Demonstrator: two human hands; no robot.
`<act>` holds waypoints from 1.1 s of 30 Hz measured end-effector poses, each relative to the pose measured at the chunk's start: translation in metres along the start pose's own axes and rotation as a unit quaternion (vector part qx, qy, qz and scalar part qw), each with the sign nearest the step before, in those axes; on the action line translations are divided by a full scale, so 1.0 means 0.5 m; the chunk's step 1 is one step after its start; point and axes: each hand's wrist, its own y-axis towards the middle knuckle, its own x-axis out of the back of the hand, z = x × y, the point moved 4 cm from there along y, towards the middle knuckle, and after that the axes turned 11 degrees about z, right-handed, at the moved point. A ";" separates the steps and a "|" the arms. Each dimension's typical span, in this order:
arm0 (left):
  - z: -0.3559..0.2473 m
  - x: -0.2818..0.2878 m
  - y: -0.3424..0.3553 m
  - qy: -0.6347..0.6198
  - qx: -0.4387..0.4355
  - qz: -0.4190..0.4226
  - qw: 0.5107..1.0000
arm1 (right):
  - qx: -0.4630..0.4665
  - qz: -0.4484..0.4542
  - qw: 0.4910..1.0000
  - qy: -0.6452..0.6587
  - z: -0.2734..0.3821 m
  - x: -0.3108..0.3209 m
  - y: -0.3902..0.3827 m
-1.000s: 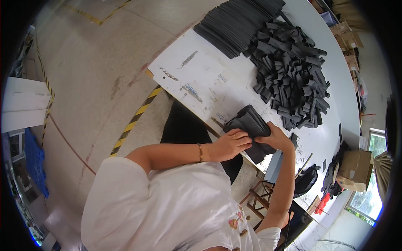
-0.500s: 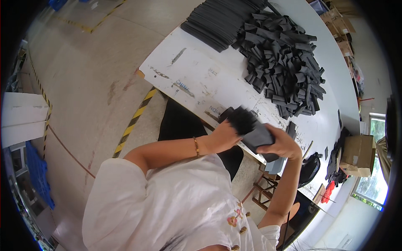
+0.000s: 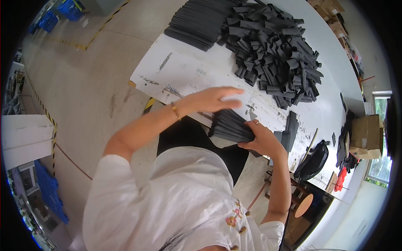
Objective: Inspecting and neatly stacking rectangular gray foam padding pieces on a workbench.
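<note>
Above the near edge of the white worktable (image 3: 148,62), my left hand (image 3: 222,99) is open and holds nothing, its fingers apart. Just below it, my right hand (image 3: 261,140) grips a bundle of dark grey strips (image 3: 230,127) whose long edges show in a fan. Beyond them lie a neat row of stacked dark strips (image 3: 197,23) and a loose, heaped pile of folded dark pieces (image 3: 272,58). A few flat dark pieces (image 3: 292,125) lie just right of my right hand.
A black bag (image 3: 314,161) lies on the table at the right, with a cardboard box (image 3: 362,134) behind it. A round wooden stool (image 3: 303,205) stands below the edge. At the left are a white box (image 3: 26,134), blue cloth (image 3: 49,190) and blue containers (image 3: 71,10).
My left hand has let go of the bundle and lifted away toward the upper left. The bundle, still in my right hand, has turned to show its layered edges. The view has shifted slightly.
</note>
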 end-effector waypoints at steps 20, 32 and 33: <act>0.019 -0.136 0.069 0.390 0.091 0.407 0.821 | -0.008 -0.015 1.000 0.004 -0.039 -0.050 0.015; 0.002 -0.153 0.041 0.431 0.075 0.384 0.813 | -0.047 -0.113 0.990 -0.069 -0.010 -0.082 -0.020; 0.001 -0.156 0.038 0.433 0.073 0.386 0.811 | -0.048 -0.116 0.990 -0.067 -0.012 -0.087 -0.021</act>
